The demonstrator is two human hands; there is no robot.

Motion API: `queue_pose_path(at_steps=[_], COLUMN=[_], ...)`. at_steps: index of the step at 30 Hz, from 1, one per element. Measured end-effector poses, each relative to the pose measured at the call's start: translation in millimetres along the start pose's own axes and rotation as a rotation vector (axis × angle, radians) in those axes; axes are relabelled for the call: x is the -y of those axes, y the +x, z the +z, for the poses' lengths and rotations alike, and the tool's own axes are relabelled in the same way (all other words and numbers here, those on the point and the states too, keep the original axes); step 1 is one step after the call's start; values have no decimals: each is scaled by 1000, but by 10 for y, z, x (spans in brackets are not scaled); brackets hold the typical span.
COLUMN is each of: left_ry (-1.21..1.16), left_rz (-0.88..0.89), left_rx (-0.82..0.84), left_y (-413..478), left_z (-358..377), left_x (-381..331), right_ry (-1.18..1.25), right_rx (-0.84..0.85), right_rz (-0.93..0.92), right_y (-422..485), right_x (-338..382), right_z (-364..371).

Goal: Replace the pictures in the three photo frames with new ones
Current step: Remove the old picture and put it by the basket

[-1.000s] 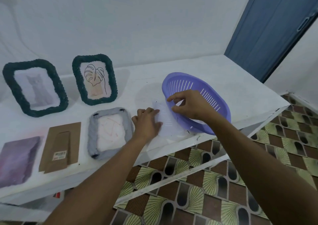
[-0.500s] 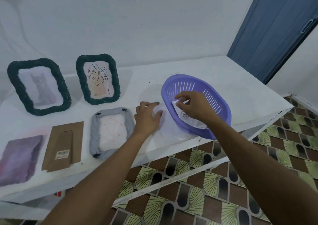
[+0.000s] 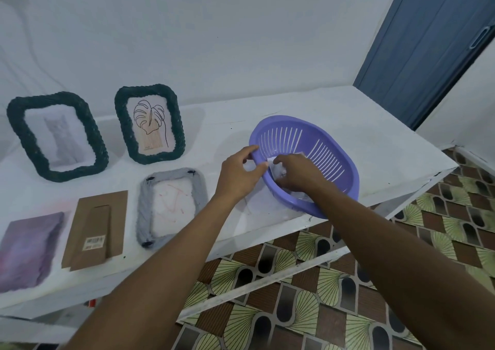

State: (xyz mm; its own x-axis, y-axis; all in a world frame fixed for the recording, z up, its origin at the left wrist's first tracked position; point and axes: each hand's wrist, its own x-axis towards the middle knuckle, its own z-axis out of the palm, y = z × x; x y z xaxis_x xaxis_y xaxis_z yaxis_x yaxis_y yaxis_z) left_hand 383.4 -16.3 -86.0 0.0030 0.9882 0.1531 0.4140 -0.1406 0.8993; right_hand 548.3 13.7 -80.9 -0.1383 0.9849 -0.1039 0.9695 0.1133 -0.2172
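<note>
Head view: the left hand [image 3: 239,174] grips the near-left rim of the purple basket [image 3: 292,135], thumb on one part of the rim and the curled fingers [image 3: 251,150] a little along it. The right hand [image 3: 296,174] reaches inside, its fingers bent down and pinching a white picture [image 3: 277,169] that lies on the basket floor just under the fingertips.

The risks are small but real. The paper is thin, so a tight pinch could crease it, or it could catch on the wall slits beyond the right fingertips. The basket overhangs the table edge on the wrist side of both hands, so a tug could tip it off if the left hand lets go. A loose white sheet [image 3: 255,202] lies partly under the basket below the left palm and could be dragged along.

To the left of the left fingers lies the grey frame [image 3: 142,210], face down and open-backed, with its brown backing board [image 3: 93,232] and a purple picture [image 3: 26,250] further left. Beyond those, two dark green frames — the cat frame [image 3: 97,146] and the leaf frame [image 3: 177,124] — stand against the wall [image 3: 214,41].

All of this rests on a white table [image 3: 375,140]. A blue door [image 3: 428,41] stands far right, with patterned floor tiles [image 3: 321,309] below.
</note>
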Motion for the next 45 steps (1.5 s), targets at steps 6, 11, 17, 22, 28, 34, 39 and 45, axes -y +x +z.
queue_pose_path(at_steps=[6, 11, 17, 22, 28, 34, 39, 45], left_ry=[14, 41, 64, 73, 46, -32, -371, -467], left_rz=[10, 10, 7, 7, -7, -19, -111, -39], left_rx=[-22, -35, -29, -37, -31, 28, 29, -146], left_y=[-15, 1, 16, 2, -14, 15, 36, -147], left_z=[38, 60, 76, 102, 65, -73, -433, -1047], left_x=[-1, 23, 55, 11, -5, 0, -69, 210], right_ry=[-23, -19, 219, 309, 494, 821, 1176, 1369], right_rx=[-6, -8, -154, -193, -153, -217, -222, -83], right_rz=[6, -12, 131, 142, 195, 100, -90, -112], right_y=[21, 106, 33, 78, 95, -4, -134, -158], right_x=[17, 2, -35, -124, -208, -95, 383, 985], right_z=[7, 88, 66, 124, 51, -299, -705, -413])
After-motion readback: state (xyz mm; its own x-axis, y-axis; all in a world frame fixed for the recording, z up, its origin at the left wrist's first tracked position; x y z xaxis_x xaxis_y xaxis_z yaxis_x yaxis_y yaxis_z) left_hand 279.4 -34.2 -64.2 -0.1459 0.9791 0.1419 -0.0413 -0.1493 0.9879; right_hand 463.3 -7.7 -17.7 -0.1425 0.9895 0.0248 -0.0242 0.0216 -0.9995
